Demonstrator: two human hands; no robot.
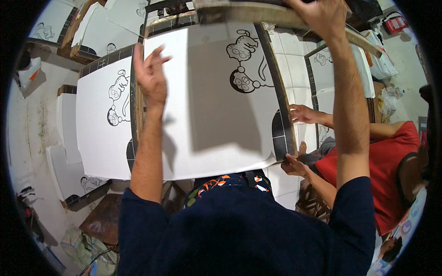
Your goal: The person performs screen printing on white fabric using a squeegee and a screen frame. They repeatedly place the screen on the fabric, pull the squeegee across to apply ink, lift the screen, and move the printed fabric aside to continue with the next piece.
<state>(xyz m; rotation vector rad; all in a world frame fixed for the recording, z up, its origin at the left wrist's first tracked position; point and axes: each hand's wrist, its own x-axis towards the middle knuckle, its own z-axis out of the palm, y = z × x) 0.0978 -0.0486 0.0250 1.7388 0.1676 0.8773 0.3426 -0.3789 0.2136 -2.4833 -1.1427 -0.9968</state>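
Note:
A white cloth [221, 124] lies over a dark-edged board in front of me, with a black line drawing of cartoon figures [244, 60] at its upper right. My left hand [153, 77] hovers above the cloth's left part, fingers spread, holding nothing. At the far side, my right hand [324, 18] grips a long wooden frame [258, 15], raised, seen nearly edge-on and blurred. Its broad shadow falls over the cloth. My right fingertips are cut off by the top edge.
A person in a red shirt [368, 165] sits at the right, one hand [304, 113] beside the board's edge and the other [294, 165] at its near corner. Another board with printed cloth [101, 138] adjoins on the left. More cloth-covered boards [110, 25] stand at the far left.

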